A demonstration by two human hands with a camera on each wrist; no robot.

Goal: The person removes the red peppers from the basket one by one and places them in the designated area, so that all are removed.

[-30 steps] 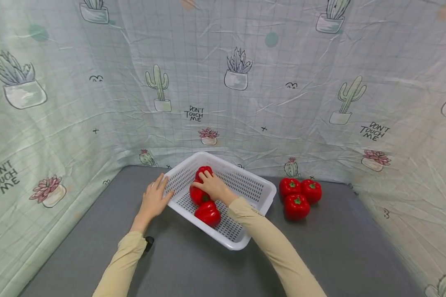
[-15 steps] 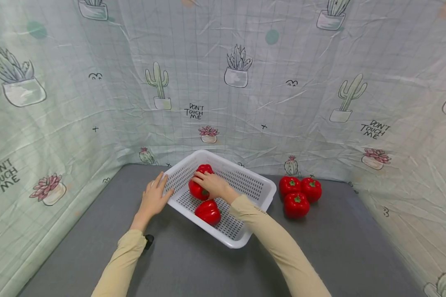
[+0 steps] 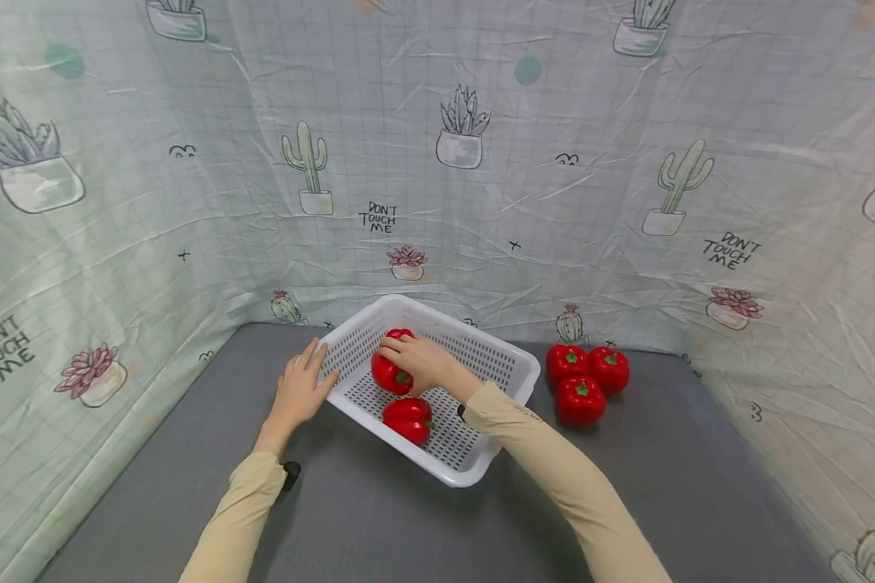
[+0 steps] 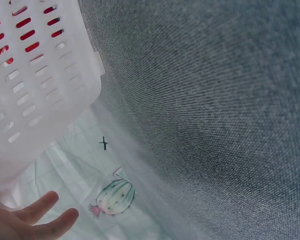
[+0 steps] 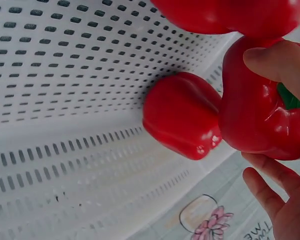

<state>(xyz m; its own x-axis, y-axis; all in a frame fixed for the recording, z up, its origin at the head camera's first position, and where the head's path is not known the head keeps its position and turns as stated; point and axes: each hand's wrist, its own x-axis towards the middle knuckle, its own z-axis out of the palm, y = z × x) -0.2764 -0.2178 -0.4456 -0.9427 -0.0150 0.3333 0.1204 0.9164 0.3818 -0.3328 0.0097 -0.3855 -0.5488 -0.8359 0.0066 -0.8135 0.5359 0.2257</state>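
Observation:
A white perforated plastic basket stands angled on the grey table, with three red bell peppers inside. My right hand grips the middle bell pepper, thumb on one side and fingers on the other, as the right wrist view shows. Behind it another bell pepper lies against the basket's far corner, partly covered by the hand in the head view. A nearer bell pepper lies on its side, stem to the right. My left hand rests at the basket's left rim, fingers extended.
Three more red bell peppers stand together, stems up, on the table right of the basket. A cactus-print cloth hangs behind and at both sides of the grey table.
My right hand has shifted from the rear of the basket slightly toward me and right, onto the middle bell pepper. The nearer bell pepper has turned, its stem now showing. The left hand stays put.

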